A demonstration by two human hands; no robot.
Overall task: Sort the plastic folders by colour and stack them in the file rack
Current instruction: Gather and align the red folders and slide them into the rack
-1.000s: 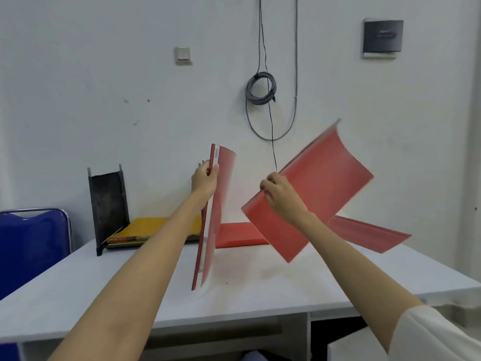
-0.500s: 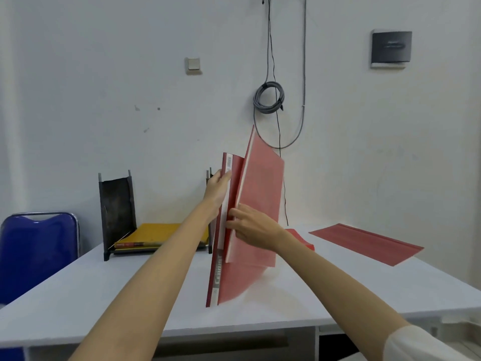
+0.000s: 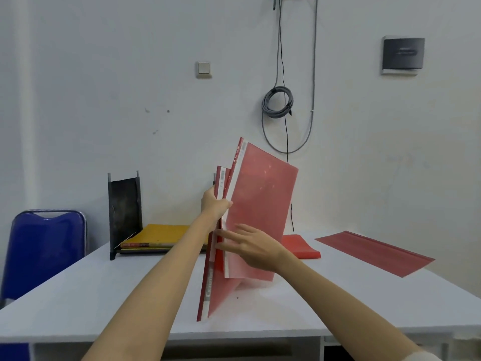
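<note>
My left hand (image 3: 216, 204) grips the spines of two red plastic folders (image 3: 260, 204) held upright above the white table (image 3: 104, 295). One folder's lower corner stands on the tabletop. My right hand (image 3: 253, 247) lies flat, fingers spread, against the front folder's cover. The black file rack (image 3: 124, 209) stands at the back left with yellow folders (image 3: 161, 234) lying in it. Another red folder (image 3: 302, 246) lies flat behind my right hand. A further red folder (image 3: 374, 252) lies flat at the right.
A blue chair (image 3: 44, 254) stands left of the table. Cables (image 3: 278, 102) hang on the wall behind, with a switch (image 3: 203, 68) and a dark box (image 3: 403, 54).
My right hand brought its red folder over beside the one in my left hand. Now my left hand grips both and my right hand has let go, resting flat on the cover.
</note>
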